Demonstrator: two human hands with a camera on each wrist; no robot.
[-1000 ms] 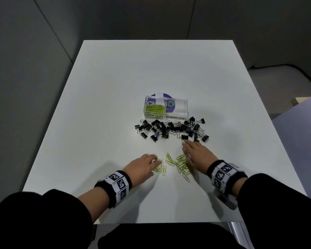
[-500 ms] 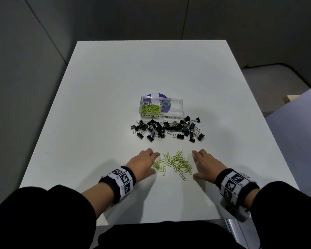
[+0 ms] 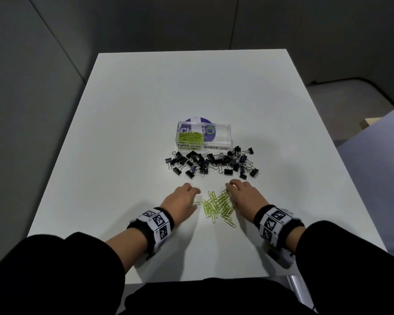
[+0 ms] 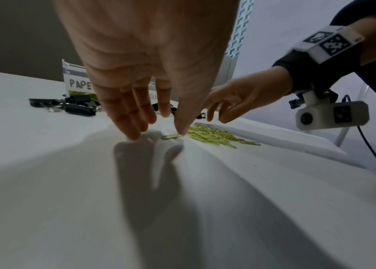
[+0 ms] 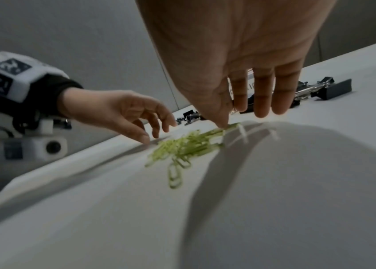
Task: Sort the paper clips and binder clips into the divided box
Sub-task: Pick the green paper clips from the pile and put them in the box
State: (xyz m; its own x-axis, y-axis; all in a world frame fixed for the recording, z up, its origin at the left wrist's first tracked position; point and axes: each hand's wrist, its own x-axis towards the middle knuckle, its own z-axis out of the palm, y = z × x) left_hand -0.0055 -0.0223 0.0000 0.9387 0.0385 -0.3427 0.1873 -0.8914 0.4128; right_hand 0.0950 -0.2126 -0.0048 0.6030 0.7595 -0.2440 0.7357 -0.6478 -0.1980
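A clear divided box stands mid-table, labelled PAPER CLIPS and BINDER CLIPS. Its left compartment holds green paper clips; the right one looks empty. Black binder clips lie scattered just in front of it. Nearer me, loose green paper clips are bunched between my hands. My left hand has straight fingers on the table, its thumb tip touching a stray clip. My right hand is spread on the other side, its thumb tip against the pile's edge. Neither hand holds anything.
The white table is bare beyond the box and on both sides. Its front edge runs just under my forearms. Grey walls stand behind and to the left, and a pale surface is at the far right.
Both hands have closed in towards each other, the right one sliding left. The loose paper clips are packed into a tighter bunch between them.
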